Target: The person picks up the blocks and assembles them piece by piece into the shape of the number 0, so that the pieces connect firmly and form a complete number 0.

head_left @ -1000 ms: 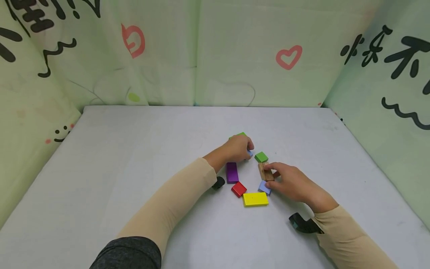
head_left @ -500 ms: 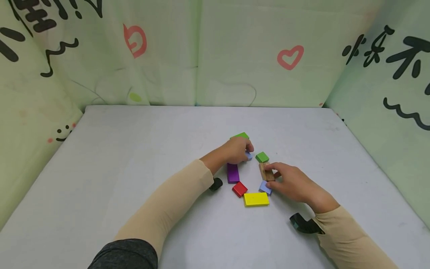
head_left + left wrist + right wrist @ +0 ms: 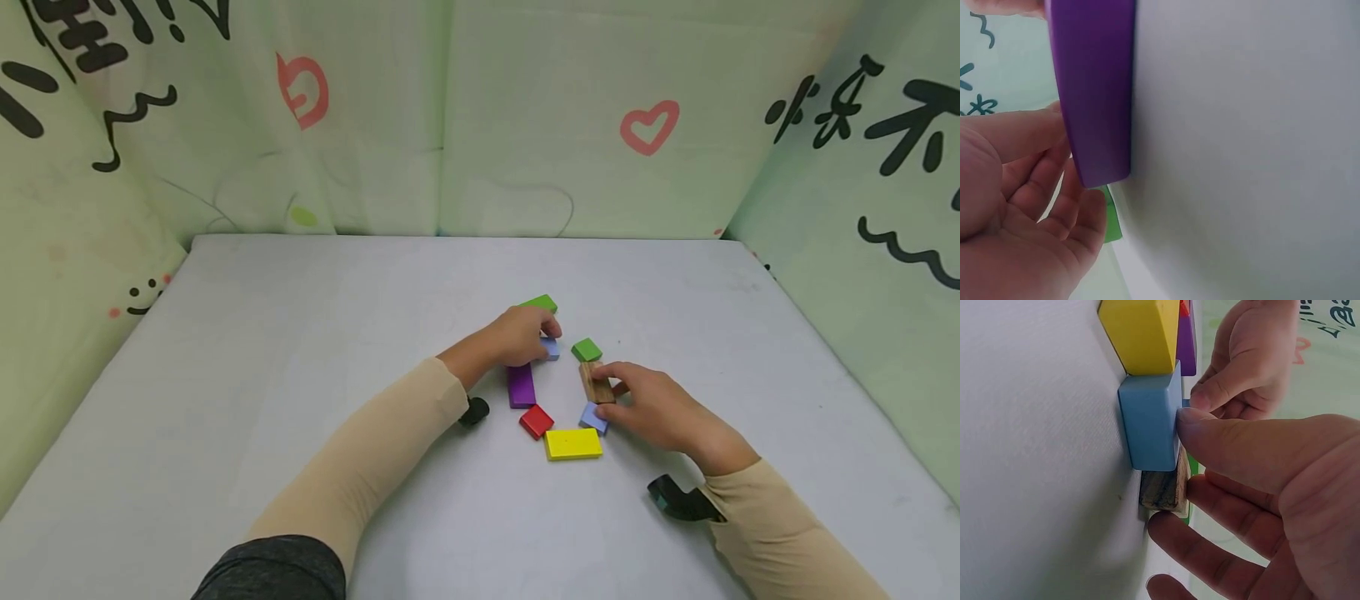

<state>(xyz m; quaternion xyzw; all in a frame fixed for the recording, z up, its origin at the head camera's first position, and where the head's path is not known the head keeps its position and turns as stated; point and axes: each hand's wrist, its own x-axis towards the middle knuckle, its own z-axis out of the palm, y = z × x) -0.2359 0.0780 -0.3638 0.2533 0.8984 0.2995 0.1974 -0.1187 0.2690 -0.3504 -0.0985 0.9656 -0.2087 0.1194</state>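
Note:
My left hand [image 3: 519, 335] pinches a small blue block [image 3: 552, 350] between thumb and fingertips, behind the upright-lying purple block [image 3: 521, 388]. A long light green block [image 3: 543, 302] shows past that hand. On the right side, my right hand [image 3: 654, 407] has its thumb against a second blue block [image 3: 1150, 422], while its other fingertips touch a wooden block [image 3: 598, 388]. That wooden block lies end to end with the second blue block. A darker green block [image 3: 587, 349] sits at the wooden block's far end.
Nearer me, a red block [image 3: 536, 422] and a yellow block [image 3: 573, 444] continue the ring-like layout on the white table [image 3: 315, 333]. Printed pale green curtains [image 3: 510, 125] enclose the back and sides. Black wrist cameras stick out below both sleeves.
My left hand has drawn the small blue block a little left and toward me, showing more of the light green block. The right hand and the other blocks stay in place.

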